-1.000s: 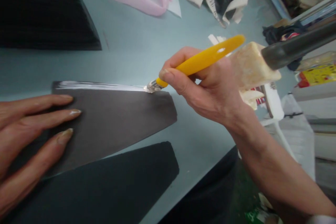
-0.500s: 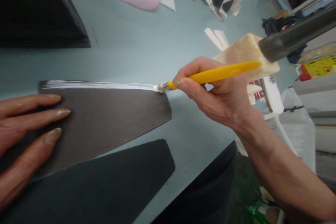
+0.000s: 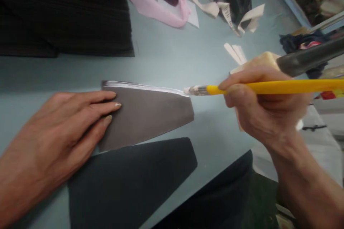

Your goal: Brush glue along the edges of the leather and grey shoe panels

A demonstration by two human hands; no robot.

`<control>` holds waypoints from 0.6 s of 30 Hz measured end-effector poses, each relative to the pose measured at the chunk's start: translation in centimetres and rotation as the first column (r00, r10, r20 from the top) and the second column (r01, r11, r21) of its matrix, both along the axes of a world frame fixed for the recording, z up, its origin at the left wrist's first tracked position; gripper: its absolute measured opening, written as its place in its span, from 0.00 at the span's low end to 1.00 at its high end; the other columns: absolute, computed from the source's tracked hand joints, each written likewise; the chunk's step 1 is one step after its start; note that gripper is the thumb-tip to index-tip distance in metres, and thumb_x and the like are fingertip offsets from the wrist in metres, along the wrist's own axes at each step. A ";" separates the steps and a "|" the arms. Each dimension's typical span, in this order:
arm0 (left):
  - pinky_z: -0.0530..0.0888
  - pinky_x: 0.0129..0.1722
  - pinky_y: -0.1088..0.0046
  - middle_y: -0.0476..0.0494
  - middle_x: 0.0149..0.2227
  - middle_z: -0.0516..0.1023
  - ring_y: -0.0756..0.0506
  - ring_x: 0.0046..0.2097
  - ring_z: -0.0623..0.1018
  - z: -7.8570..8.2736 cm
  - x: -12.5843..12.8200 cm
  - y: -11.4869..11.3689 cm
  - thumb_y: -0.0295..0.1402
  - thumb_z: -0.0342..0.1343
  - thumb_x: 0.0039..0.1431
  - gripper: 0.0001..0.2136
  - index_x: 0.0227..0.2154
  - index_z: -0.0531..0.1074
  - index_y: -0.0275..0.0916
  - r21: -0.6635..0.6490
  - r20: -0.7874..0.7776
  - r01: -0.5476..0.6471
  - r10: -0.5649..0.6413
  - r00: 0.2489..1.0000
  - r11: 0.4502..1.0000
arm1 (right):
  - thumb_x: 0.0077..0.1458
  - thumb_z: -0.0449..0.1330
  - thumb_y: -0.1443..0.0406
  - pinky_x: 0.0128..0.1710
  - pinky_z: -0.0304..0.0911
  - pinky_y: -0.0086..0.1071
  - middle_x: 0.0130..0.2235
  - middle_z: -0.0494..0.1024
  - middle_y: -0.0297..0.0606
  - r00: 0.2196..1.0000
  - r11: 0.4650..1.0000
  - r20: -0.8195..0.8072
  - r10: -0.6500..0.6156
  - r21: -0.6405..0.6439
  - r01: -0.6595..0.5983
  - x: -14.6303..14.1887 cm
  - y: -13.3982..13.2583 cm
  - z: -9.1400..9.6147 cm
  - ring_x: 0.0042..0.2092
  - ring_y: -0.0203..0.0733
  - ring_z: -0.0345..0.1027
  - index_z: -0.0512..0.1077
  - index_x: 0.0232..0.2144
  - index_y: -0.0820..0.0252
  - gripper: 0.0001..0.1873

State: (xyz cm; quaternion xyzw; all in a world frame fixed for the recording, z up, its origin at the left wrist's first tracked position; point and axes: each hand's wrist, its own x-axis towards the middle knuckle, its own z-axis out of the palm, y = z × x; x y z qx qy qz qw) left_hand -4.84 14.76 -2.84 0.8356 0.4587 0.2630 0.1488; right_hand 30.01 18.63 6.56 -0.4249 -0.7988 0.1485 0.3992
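My right hand (image 3: 263, 111) is closed round a paintbrush (image 3: 279, 86) with a yellow handle and a metal ferrule. White, wet-looking stuff coats the bristles, which are at the right end of a white streaked band (image 3: 145, 87). This band runs along the far edge of a tapered grey-brown flat piece (image 3: 153, 112). Whether the bristles touch the piece I cannot tell. My left hand (image 3: 67, 125) rests with outstretched fingers on the piece's left end. Nearer to me lies a similar black flat piece (image 3: 137, 179), partly beside my left wrist.
A stack of black layered pieces (image 3: 67, 18) stands at the far left of the blue-grey table (image 3: 172, 61). Pink material (image 3: 161, 10) and cream strips (image 3: 206, 5) lie at the back. A dark bar (image 3: 311, 55) slants in from the right, above a pale block (image 3: 268, 61).
The view has shifted, so the pieces and stack appear farther right and more of my left hand shows. The brush handle now lies more level. Its bristles remain at the band's right end.
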 end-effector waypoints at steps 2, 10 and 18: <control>0.70 0.64 0.52 0.44 0.64 0.78 0.37 0.62 0.77 0.4 0.0 0.2 0.32 0.50 0.74 0.17 0.61 0.72 0.48 0.030 -0.020 0.044 -0.043 0.999 0.999 | 0.68 0.66 0.62 0.22 0.60 0.34 0.24 0.76 0.32 0.987 0.999 -0.161 -0.004 -0.044 -0.003 -2.1 -0.7 -0.1 0.23 0.36 0.65 0.81 0.34 0.51 0.07; 0.73 0.58 0.44 0.47 0.63 0.81 0.34 0.58 0.79 1.3 0.2 1.2 0.41 0.46 0.75 0.18 0.56 0.78 0.49 -0.025 -0.126 -0.085 0.082 0.989 0.996 | 0.68 0.66 0.59 0.21 0.62 0.31 0.27 0.77 0.29 0.930 0.947 -0.342 0.134 -0.233 -0.222 -7.8 -1.5 -2.5 0.23 0.34 0.65 0.78 0.34 0.51 0.08; 0.74 0.57 0.43 0.45 0.63 0.81 0.32 0.58 0.79 1.1 0.5 1.4 0.43 0.43 0.74 0.21 0.55 0.80 0.47 -0.043 -0.093 -0.095 0.091 0.992 0.995 | 0.69 0.64 0.57 0.26 0.71 0.32 0.29 0.80 0.33 0.926 0.887 -0.262 0.271 -0.306 -0.346 -9.1 -1.7 -2.4 0.26 0.37 0.71 0.79 0.34 0.53 0.11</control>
